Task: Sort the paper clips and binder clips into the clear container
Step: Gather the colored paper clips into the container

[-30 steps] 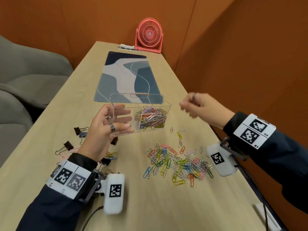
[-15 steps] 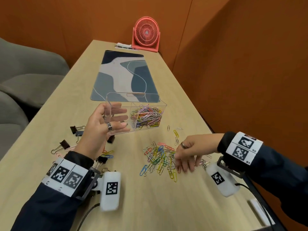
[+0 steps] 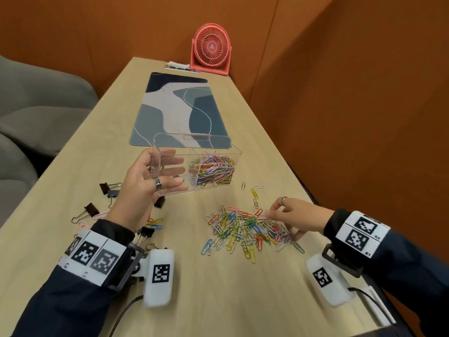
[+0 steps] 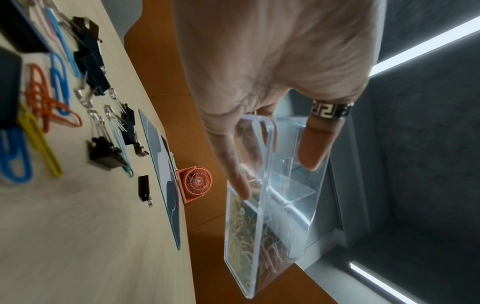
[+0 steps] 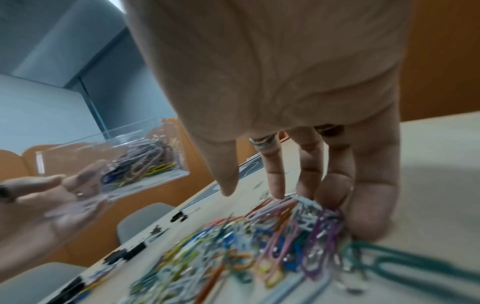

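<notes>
My left hand (image 3: pixel 167 171) grips the left end of the clear container (image 3: pixel 194 135) and holds it tilted above the table. The left wrist view shows the fingers (image 4: pixel 314 148) on both sides of its end wall (image 4: pixel 262 226). Its right compartment holds a heap of coloured paper clips (image 3: pixel 213 170). On the table a loose pile of paper clips (image 3: pixel 243 229) lies in front of it. My right hand (image 3: pixel 281 226) sits spread over the pile's right side, fingertips (image 5: pixel 276 191) and thumb touching a bunched heap. Black binder clips (image 3: pixel 109 188) lie left, under my left arm.
A blue patterned mat (image 3: pixel 175 105) lies beyond the container and a pink fan (image 3: pixel 211 48) stands at the far end. A few stray clips (image 3: pixel 254 193) lie right of the container. Grey chairs (image 3: pixel 36 105) are on the left and an orange wall runs along the table's right edge.
My right hand came down from beside the container onto the clip pile, then shifted right and spread its fingers. The left hand kept holding the container in place.
</notes>
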